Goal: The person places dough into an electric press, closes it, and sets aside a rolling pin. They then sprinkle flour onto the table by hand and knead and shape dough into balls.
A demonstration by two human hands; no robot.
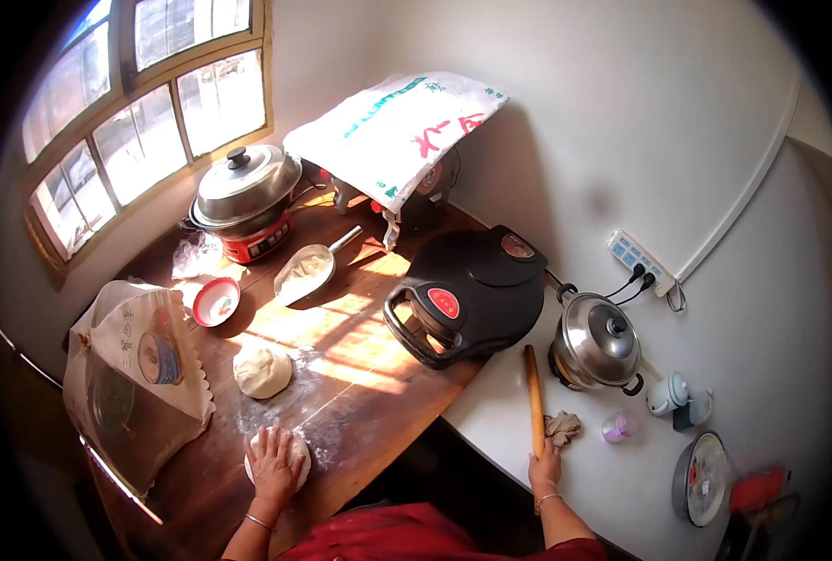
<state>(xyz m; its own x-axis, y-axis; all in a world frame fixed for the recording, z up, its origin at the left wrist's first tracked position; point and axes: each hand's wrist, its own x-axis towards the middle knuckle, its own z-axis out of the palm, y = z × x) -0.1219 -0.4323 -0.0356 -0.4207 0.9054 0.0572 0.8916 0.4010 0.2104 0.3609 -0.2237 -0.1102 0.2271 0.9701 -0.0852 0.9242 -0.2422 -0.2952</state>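
My left hand [274, 465] lies with spread fingers on a flattened piece of dough [302, 455] near the front of the floured wooden table [360, 439]. Just beyond it rests a round ball of dough [262, 370], touched by neither hand. Over the white surface at right, my right hand [545, 467] is closed around the lower end of a wooden rolling pin [535, 397]. A crumpled grey-brown cloth [562, 428] lies right beside the pin. The palm side of both hands is hidden.
A black electric griddle [481, 290] stands between the table and the white surface [509, 472]. Behind the dough are a flour scoop [305, 273], a red-rimmed bowl [217, 302] and a lidded electric pot [247, 192]. A mesh food cover [140, 374] sits left; a steel pot [598, 338] stands right.
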